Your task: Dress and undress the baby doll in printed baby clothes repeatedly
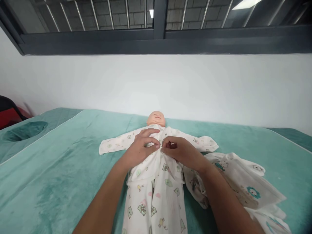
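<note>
A baby doll [156, 119] lies on its back, dressed in a white long-sleeved baby top [143, 169] with small animal prints. Matching baby trousers [168, 201] cover its legs, and the sleeves stretch out to both sides. Over the chest, my left hand [145, 144] pinches the front edge of the top between thumb and forefinger. Right beside it, my right hand [179, 149] has its fingers curled in and pinches the opposite front edge. The fingertips nearly meet at the middle of the top. Any fastener between them is too small to make out.
A teal plush cover [73, 169] spreads under the doll. More white printed baby clothes [241, 182] lie crumpled at the right, partly under my right forearm. Behind stands a white wall [156, 81] below a dark window frame [97, 44]. A red and black object [9, 115] is at far left.
</note>
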`<state>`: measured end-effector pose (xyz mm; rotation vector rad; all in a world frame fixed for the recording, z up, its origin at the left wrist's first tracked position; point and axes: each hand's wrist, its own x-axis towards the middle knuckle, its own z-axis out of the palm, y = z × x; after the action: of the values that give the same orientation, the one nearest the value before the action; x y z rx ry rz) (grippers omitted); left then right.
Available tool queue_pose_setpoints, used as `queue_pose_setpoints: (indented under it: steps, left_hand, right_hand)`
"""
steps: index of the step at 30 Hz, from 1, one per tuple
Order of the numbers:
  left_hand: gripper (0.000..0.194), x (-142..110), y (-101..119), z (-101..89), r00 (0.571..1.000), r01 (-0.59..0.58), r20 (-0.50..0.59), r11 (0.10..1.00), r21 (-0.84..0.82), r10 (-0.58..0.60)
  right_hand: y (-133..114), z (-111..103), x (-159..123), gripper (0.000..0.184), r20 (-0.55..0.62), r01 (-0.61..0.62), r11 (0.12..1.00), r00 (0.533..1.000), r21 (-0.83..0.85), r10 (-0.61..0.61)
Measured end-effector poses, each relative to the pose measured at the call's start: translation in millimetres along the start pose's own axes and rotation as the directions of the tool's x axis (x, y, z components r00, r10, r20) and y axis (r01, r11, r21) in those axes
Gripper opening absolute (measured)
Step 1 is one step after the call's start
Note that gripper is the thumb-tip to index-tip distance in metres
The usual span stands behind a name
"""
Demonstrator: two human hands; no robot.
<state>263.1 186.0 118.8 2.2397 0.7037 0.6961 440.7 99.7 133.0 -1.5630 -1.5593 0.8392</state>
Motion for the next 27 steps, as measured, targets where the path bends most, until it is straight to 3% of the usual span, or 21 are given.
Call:
queue_pose_setpoints:
  steps: [8, 11, 13, 15, 19, 22, 24, 27]
  left_hand:
    - [0.02, -0.7, 0.6, -1.4, 0.999, -0.03, 0.028, 1.0, -0.006, 0.03]
    - [0.025, -1.5, 3.9, -0.1, 0.999, 0.023, -0.035, 1.0, -0.015, -0.023]
    - [0.023, -0.9, 5.9, 3.1, 0.994, 0.048, -0.097, 0.999, -0.003, -0.048]
    - [0.019, 0.6, 6.9, 8.5, 0.988, 0.055, -0.147, 0.996, 0.067, -0.045]
    - [0.043, 3.3, 6.9, 21.7, 0.983, 0.047, -0.184, 0.959, 0.279, 0.006]
    - [0.043, 3.3, 9.7, 27.7, 0.978, 0.068, -0.206, 0.931, 0.358, 0.008]
    - [0.035, 2.2, 13.1, 28.8, 0.968, 0.105, -0.249, 0.92, 0.379, -0.008]
    - [0.013, 0.2, 17.3, 27.7, 0.951, 0.145, -0.308, 0.91, 0.388, -0.02]
  right_hand:
    - [6.7, 8.4, 8.8, 0.011, -0.219, -0.128, 0.99, 0.966, 0.06, 0.138]
    - [9.8, 7.9, 11.5, 0.016, -0.186, -0.125, 0.982, 0.971, 0.145, 0.151]
    - [15.6, 7.8, 14.3, 0.019, -0.235, -0.097, 0.972, 0.961, 0.214, 0.148]
    - [24.9, 9.1, 16.8, 0.02, -0.365, -0.051, 0.962, 0.918, 0.269, 0.151]
    - [48.0, 13.7, 9.8, 0.022, -0.617, -0.106, 0.948, 0.737, 0.301, 0.278]
    - [65.0, 14.2, -12.0, 0.03, -0.693, -0.237, 0.961, 0.67, 0.142, 0.268]
    - [77.4, 9.8, -31.7, 0.039, -0.712, -0.298, 0.952, 0.684, -0.07, 0.162]
    - [95.3, -5.2, -61.1, 0.042, -0.665, -0.356, 0.886, 0.743, -0.296, 0.077]
